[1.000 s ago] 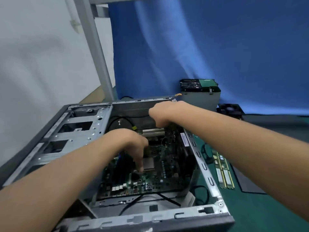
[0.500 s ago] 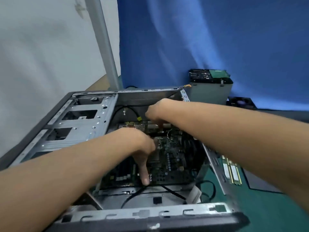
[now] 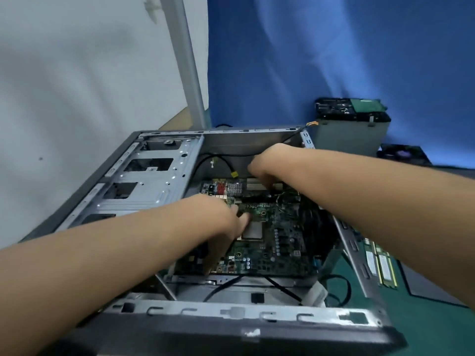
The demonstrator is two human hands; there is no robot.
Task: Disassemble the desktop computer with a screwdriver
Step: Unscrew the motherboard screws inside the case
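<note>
On the green-matted counter [image 3: 424, 330] in front of me, one desktop case [image 3: 231, 312] lies on its side, open, with one motherboard [image 3: 277, 242] inside. To its right lie at least two memory sticks [image 3: 385, 271], and behind it one hard drive [image 3: 349, 109] sits on a grey box [image 3: 352, 137]. Any lettering is too blurred to read. My left hand [image 3: 226, 222] reaches down with fingers extended, touching the board's near part. My right hand [image 3: 267, 163] curls over the far white slots; I cannot tell what its fingers hold.
</note>
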